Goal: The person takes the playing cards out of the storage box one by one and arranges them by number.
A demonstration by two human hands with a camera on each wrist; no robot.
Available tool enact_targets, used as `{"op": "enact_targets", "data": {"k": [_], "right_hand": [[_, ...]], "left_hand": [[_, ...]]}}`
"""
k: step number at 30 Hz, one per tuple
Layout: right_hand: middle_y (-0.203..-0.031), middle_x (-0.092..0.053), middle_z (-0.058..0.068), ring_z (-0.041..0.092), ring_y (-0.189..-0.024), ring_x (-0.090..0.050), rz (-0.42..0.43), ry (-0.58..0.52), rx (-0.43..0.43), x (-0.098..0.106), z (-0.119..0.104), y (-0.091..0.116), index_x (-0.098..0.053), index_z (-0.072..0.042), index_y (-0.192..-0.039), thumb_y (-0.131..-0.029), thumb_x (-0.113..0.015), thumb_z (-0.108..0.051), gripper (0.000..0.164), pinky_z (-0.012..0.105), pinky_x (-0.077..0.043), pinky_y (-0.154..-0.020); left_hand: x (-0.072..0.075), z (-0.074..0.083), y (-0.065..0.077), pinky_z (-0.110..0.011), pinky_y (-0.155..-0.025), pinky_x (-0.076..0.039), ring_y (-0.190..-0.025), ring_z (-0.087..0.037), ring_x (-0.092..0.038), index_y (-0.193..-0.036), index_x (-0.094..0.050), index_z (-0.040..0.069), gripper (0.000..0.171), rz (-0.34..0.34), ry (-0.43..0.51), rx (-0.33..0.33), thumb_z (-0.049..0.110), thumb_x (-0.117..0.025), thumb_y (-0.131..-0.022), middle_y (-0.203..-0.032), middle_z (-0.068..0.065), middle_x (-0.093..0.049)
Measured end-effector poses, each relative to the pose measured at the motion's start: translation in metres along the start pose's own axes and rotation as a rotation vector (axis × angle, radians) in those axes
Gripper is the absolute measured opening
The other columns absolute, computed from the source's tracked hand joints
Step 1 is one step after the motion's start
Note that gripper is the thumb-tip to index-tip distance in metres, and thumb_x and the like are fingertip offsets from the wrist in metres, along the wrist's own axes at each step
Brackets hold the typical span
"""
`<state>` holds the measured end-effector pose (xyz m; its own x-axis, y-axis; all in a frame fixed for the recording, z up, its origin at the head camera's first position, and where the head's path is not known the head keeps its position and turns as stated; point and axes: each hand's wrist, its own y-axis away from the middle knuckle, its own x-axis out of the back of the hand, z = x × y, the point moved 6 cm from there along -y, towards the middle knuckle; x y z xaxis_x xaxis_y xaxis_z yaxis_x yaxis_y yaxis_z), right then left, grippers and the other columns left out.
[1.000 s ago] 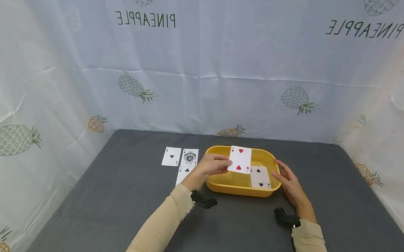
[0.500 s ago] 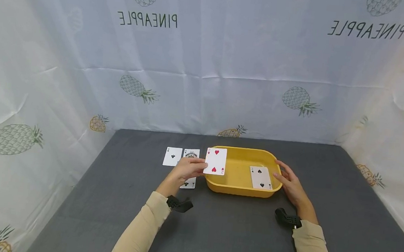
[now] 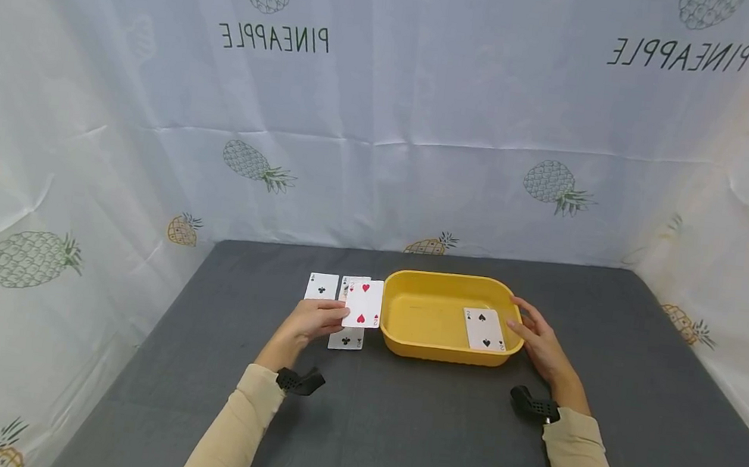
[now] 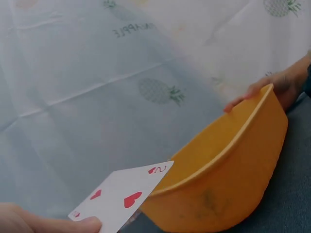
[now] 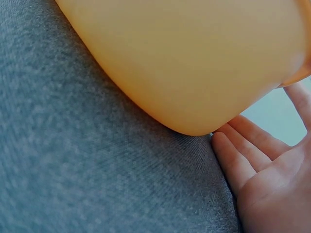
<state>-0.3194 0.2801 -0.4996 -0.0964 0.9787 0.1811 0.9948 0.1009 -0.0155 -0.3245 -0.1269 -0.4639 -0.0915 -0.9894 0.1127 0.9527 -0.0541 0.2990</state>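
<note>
My left hand (image 3: 306, 321) pinches a two of hearts playing card (image 3: 363, 305) by its left edge, thumb on top. In the head view the card overlaps an ornate ace (image 3: 354, 278) and a two of clubs (image 3: 346, 339). An ace of clubs (image 3: 322, 286) lies beside them, its lower part behind the hand. The left wrist view shows the held card tilted in front of the yellow tub (image 4: 218, 199). At the tub's right end my right hand (image 3: 543, 350) holds the rim, thumb over it and fingers against the outer wall. Inside the tub lies a two of spades (image 3: 484, 329).
The tub stands toward the back of a dark grey cloth-covered table (image 3: 408, 435). A white curtain (image 3: 415, 108) with pineapple prints rises behind the table and along both sides. Each wrist wears a black camera mount (image 3: 299, 382).
My left hand has carried the two of hearts leftward, from over the tub to over the cards on the table. The right hand and the tub have stayed in place.
</note>
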Motion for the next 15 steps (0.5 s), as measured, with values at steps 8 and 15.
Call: {"op": "enact_targets", "data": {"k": [8,15], "right_hand": [[-0.141,-0.042,0.015,-0.009,-0.102,-0.055,0.003,0.008,0.004,0.001,0.001,-0.001,-0.025,-0.016,-0.152,-0.1,-0.052,-0.028,0.06,0.008,-0.049,-0.083],[-0.121,-0.047,-0.014,-0.009,-0.103,-0.055,-0.005,-0.005,0.02,0.002,0.001,0.0,-0.028,-0.019,-0.151,-0.1,-0.053,-0.026,0.057,0.008,-0.049,-0.083]], "left_hand": [[0.025,-0.017,-0.002,-0.022,-0.076,-0.06,-0.076,-0.004,-0.064,-0.125,-0.058,-0.009,0.042,-0.012,-0.037,0.035,0.009,-0.068,-0.088,-0.099,-0.006,-0.069],[0.04,-0.028,-0.006,-0.018,-0.071,-0.058,-0.073,-0.004,-0.063,-0.124,-0.057,-0.011,0.043,-0.019,-0.057,0.049,0.008,-0.069,-0.087,-0.09,-0.002,-0.068]]}}
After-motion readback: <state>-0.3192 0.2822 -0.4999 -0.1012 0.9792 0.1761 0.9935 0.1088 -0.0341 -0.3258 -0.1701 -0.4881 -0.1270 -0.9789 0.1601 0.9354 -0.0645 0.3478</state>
